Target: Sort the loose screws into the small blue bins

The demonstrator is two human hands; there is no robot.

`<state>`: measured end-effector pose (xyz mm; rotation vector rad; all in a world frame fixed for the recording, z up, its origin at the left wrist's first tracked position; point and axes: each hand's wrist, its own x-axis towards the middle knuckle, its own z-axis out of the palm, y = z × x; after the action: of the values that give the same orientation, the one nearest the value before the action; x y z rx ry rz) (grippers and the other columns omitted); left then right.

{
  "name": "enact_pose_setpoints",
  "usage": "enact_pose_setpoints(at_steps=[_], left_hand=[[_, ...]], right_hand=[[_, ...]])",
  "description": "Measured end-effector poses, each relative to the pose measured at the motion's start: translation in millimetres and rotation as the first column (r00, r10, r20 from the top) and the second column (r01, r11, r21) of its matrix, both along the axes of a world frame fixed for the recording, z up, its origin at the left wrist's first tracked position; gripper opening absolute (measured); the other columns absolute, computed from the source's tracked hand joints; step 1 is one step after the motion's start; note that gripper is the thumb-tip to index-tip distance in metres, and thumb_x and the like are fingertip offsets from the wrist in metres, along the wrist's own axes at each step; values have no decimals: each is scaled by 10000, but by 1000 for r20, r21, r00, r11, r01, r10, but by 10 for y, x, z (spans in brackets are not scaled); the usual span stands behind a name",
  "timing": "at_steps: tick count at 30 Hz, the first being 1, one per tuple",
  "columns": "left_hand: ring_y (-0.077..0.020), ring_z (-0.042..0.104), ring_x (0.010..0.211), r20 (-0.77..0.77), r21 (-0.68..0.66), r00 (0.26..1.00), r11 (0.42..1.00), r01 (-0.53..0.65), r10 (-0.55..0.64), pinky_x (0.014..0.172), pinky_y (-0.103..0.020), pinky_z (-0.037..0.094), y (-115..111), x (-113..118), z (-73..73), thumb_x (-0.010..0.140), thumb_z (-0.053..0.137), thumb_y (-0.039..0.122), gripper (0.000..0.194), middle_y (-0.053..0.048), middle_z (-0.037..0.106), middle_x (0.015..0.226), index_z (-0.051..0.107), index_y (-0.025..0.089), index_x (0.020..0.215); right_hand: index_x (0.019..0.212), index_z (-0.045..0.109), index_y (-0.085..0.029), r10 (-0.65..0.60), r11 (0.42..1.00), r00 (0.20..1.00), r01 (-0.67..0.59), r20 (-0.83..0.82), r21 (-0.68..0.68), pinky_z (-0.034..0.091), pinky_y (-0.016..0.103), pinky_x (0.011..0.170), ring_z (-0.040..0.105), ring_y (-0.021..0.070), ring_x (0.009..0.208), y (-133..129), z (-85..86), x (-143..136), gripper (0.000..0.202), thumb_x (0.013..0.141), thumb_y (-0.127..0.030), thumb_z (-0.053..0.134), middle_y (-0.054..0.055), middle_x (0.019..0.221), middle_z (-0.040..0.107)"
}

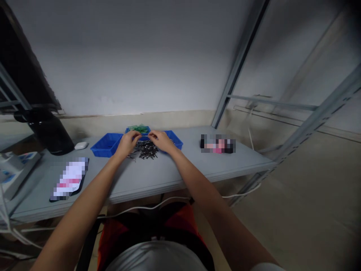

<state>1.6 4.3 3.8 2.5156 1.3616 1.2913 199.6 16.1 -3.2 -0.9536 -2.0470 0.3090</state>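
My left hand (129,143) and my right hand (161,140) face each other above the shelf, fingertips pinched. A thin, light-coloured piece (144,136) spans the gap between them, an end in each hand; its exact kind is too small to make out. Just below lies a loose pile of small, dark, screw-like metal pieces (148,151). Behind the hands is a blue bin (127,130) with green pieces (138,128) in it. Another blue bin (178,144), partly hidden by my right hand, holds small pieces. To the left of my left hand stands a third blue bin (103,152).
A phone (70,178) lies on the grey shelf (126,186) at the left, near a white earbud case (81,145), a black bottle (50,131) and a white power strip (21,173). A blurred-out item (218,144) lies right. Metal posts (239,64) frame the shelf; a white cable (152,207) hangs below.
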Motion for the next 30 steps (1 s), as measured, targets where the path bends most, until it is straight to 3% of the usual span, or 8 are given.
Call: enact_pose_setpoints(at_steps=[8,14,20,22,25,27,30], left_hand=[[-190,608,799,-129,-21,989,997,68,-70,760,-315,463,106,-6,-146,892,495,236,162,-73,680,877,653,198,891],[-198,606,816,-142,-6,989,999,40,-40,759,-310,456,120,-49,-149,883,509,215,129,-71,664,875,636,193,871],[-204,619,842,-176,-12,983,999,45,-46,776,-315,472,94,-36,-131,899,512,216,135,-74,673,903,644,188,899],[-202,627,860,-118,-10,993,1000,23,-24,795,-316,480,64,-20,-98,902,524,235,159,-77,681,939,644,182,992],[-206,633,882,-67,-18,997,999,-49,48,816,-323,488,18,-6,-43,912,526,290,273,-91,683,997,610,161,1138],[-210,632,903,-153,-46,986,996,-74,66,834,-326,485,0,-9,-24,922,504,308,283,-99,679,1028,625,150,1122],[-223,623,958,-345,-116,938,990,-75,31,856,-323,472,-1,-24,-41,930,476,306,272,-104,681,1049,660,153,1061]], right_hand=[[914,610,-221,33,999,997,-30,-75,36,462,286,767,614,154,801,-9,2,-34,138,928,-296,496,28,894,691],[990,596,-213,117,993,992,-117,-46,-8,463,270,738,605,145,814,-11,-11,-16,151,919,-289,487,31,930,675],[866,612,-205,181,982,982,-184,-56,-39,443,268,741,585,141,779,-41,2,-27,224,931,-347,450,13,848,657],[827,608,-203,139,987,984,-148,-115,-68,442,268,740,582,140,753,-33,28,-9,302,948,-398,412,11,791,643],[820,611,-197,-33,995,966,9,-255,-97,445,262,725,585,141,708,14,75,87,423,967,-475,328,14,727,623],[811,614,-190,-182,981,936,154,-302,-115,443,264,724,597,148,705,53,99,186,494,974,-507,273,23,709,623],[779,620,-189,-362,931,910,342,-202,-129,432,283,762,622,178,766,84,106,306,492,978,-493,288,47,728,649]])
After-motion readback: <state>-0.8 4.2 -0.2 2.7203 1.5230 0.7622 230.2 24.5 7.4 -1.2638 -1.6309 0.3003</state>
